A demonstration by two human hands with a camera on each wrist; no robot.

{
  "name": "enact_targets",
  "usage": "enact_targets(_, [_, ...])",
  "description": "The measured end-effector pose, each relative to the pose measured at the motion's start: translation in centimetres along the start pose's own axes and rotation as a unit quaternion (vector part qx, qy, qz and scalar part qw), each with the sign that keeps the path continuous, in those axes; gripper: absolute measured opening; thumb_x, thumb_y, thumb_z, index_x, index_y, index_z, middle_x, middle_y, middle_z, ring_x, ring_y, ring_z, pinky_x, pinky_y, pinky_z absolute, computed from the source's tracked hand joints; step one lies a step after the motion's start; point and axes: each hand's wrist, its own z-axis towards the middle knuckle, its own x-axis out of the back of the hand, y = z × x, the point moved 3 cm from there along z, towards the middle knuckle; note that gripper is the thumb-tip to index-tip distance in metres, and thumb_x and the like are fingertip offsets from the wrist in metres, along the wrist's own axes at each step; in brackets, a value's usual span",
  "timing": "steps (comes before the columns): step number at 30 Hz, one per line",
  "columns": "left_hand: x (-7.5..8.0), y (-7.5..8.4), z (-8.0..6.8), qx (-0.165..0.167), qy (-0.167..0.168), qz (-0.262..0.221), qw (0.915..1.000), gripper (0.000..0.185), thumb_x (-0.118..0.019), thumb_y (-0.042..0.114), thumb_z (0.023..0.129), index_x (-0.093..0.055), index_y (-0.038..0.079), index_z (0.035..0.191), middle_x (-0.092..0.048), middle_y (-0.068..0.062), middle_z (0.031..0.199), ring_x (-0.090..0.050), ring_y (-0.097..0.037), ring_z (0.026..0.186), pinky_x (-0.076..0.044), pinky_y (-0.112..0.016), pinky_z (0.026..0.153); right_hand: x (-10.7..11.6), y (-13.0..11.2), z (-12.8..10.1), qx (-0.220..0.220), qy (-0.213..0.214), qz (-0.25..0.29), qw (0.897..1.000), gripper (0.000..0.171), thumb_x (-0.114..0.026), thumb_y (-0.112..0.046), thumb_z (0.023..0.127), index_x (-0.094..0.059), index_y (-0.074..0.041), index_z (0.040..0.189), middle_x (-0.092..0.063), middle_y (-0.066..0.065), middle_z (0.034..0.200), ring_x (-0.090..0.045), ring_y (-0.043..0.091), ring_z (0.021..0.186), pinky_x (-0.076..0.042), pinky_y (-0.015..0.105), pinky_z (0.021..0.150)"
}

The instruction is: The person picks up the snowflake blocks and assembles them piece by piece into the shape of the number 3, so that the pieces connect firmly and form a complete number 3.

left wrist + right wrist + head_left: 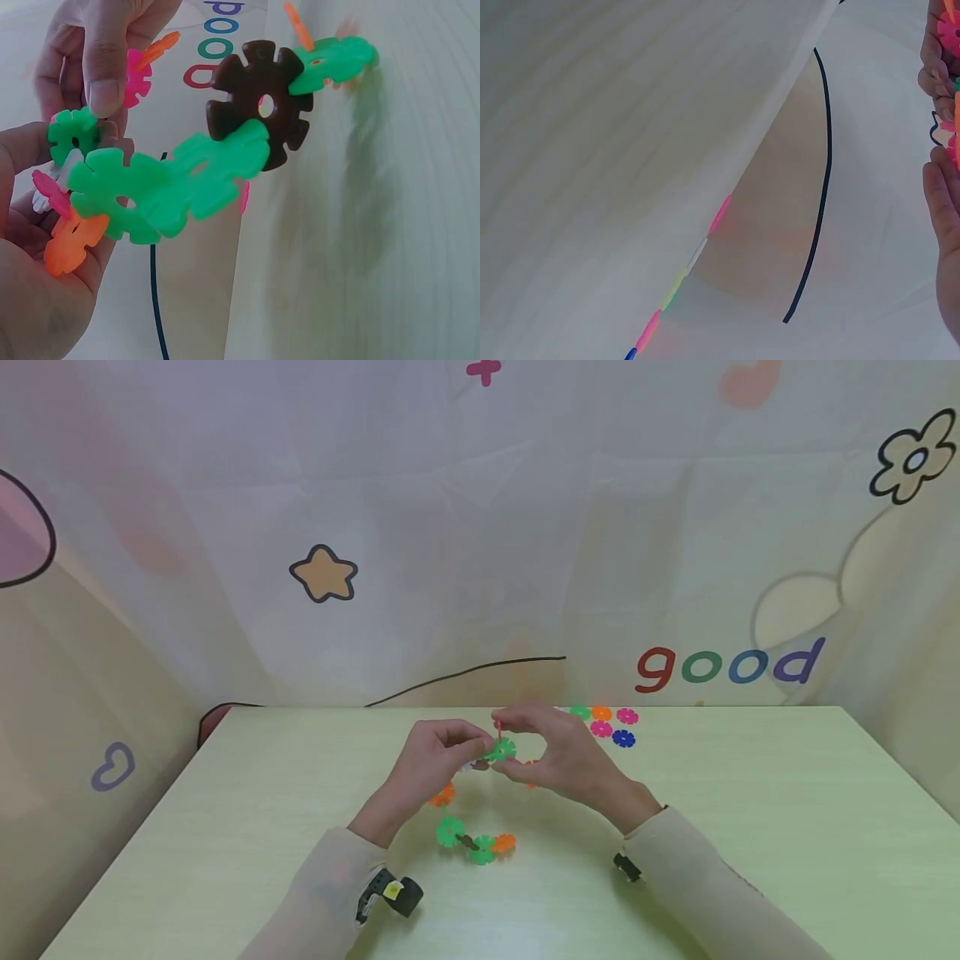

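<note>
the left hand (435, 760) and right hand (558, 752) meet above the middle of the table (750, 827), each pinching the top end of a chain of snowflake discs (172, 187) between thumb and fingertips, with a small green disc (501, 748) just between the two hands. from there the chain hangs down in a loop toward the person, its lower green and orange pieces near the tabletop. a few loose discs (611, 725) lie on the table beyond the right hand, near the printed backdrop (731, 664).
</note>
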Motion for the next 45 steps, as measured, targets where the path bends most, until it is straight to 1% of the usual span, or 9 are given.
enact_targets(6, [0.0,-0.2,0.0,0.001,-0.004,0.0,1.0,0.019,-0.068,0.014,0.103,-0.08,0.0,0.107,-0.079,-0.007,0.1,-0.075,-0.042,0.093,-0.06,-0.039,0.092,-0.3,0.1,0.0,0.031,0.003,0.0,1.0,0.052,-0.092,-0.001,0.08,-0.069,0.002,0.126,-0.071,0.012,0.121,-0.074,0.031,0.11,-0.063,0.038,0.093])
enact_targets(13, [0.1,-0.3,0.1,0.006,0.002,0.009,0.9999,0.018,-0.069,0.015,0.102,-0.081,0.002,0.106,-0.079,-0.006,0.1,-0.077,-0.027,0.087,-0.059,-0.039,0.089,-0.4,0.2,0.1,0.041,0.0,-0.005,0.999,0.048,-0.091,0.0,0.08,-0.07,0.003,0.123,-0.071,0.014,0.12,-0.074,0.034,0.108,-0.063,0.037,0.09])
enact_targets(20, [0.3,-0.4,0.0,0.009,0.003,-0.003,0.9999,0.02,-0.07,0.016,0.102,-0.08,0.0,0.107,-0.079,-0.007,0.102,-0.077,-0.034,0.09,-0.06,-0.039,0.092,-0.5,0.1,0.2,0.036,-0.008,0.001,0.999,0.052,-0.091,0.0,0.081,-0.068,0.003,0.127,-0.07,0.013,0.124,-0.073,0.032,0.112,-0.062,0.037,0.093])
enact_targets(23, [0.4,-0.4,0.0,0.014,0.006,-0.007,0.9999,0.019,-0.07,0.016,0.101,-0.081,0.002,0.106,-0.079,-0.007,0.102,-0.077,-0.03,0.088,-0.06,-0.038,0.092,-0.4,0.3,0.3,-0.001,-0.023,0.031,0.999,0.058,-0.092,-0.004,0.083,-0.066,0.001,0.134,-0.07,0.011,0.129,-0.071,0.032,0.118,-0.059,0.038,0.099])
enact_targets(26, [0.5,-0.3,0.0,0.014,0.007,-0.011,0.9998,0.018,-0.07,0.015,0.101,-0.081,0.002,0.105,-0.079,-0.007,0.102,-0.077,-0.031,0.089,-0.061,-0.038,0.091,0.2,0.6,0.2,-0.074,-0.04,0.064,0.994,0.065,-0.092,-0.015,0.086,-0.062,-0.005,0.142,-0.067,0.005,0.137,-0.067,0.027,0.125,-0.056,0.04,0.105])
enact_targets(30, [0.4,-0.4,0.1,0.014,0.004,-0.011,0.9998,0.019,-0.07,0.016,0.102,-0.08,0.0,0.106,-0.078,-0.007,0.101,-0.076,-0.033,0.09,-0.062,-0.038,0.091,1.8,1.3,0.3,-0.153,-0.016,0.075,0.985,0.059,-0.086,-0.024,0.093,-0.062,-0.011,0.145,-0.068,0.002,0.138,-0.067,0.023,0.126,-0.056,0.044,0.106])
enact_targets(33, [0.1,-0.3,0.1,0.018,0.001,-0.007,0.9998,0.019,-0.071,0.017,0.102,-0.079,0.001,0.106,-0.078,-0.007,0.101,-0.076,-0.036,0.092,-0.061,-0.04,0.092,3.3,2.5,0.6,-0.164,0.019,0.066,0.984,0.046,-0.081,-0.018,0.097,-0.065,-0.007,0.139,-0.072,0.008,0.131,-0.07,0.025,0.119,-0.058,0.045,0.102])
enact_targets(37, [0.1,-0.1,0.1,0.021,0.006,0.006,0.9998,0.018,-0.071,0.019,0.102,-0.08,0.003,0.105,-0.078,-0.005,0.101,-0.074,-0.036,0.093,-0.06,-0.044,0.092,4.9,4.4,1.4,-0.172,0.029,0.037,0.984,0.038,-0.078,-0.011,0.099,-0.067,-0.005,0.135,-0.072,0.011,0.128,-0.071,0.027,0.115,-0.06,0.044,0.099])
enact_targets(45, [0.1,-0.4,0.2,0.02,-0.003,-0.021,0.9996,0.017,-0.072,0.015,0.101,-0.078,0.0,0.104,-0.078,-0.008,0.104,-0.074,-0.043,0.099,-0.063,-0.039,0.09,4.7,7.9,3.1,-0.221,-0.04,0.009,0.974,0.03,-0.07,-0.006,0.103,-0.068,0.001,0.133,-0.07,0.018,0.128,-0.068,0.034,0.118,-0.059,0.05,0.1])
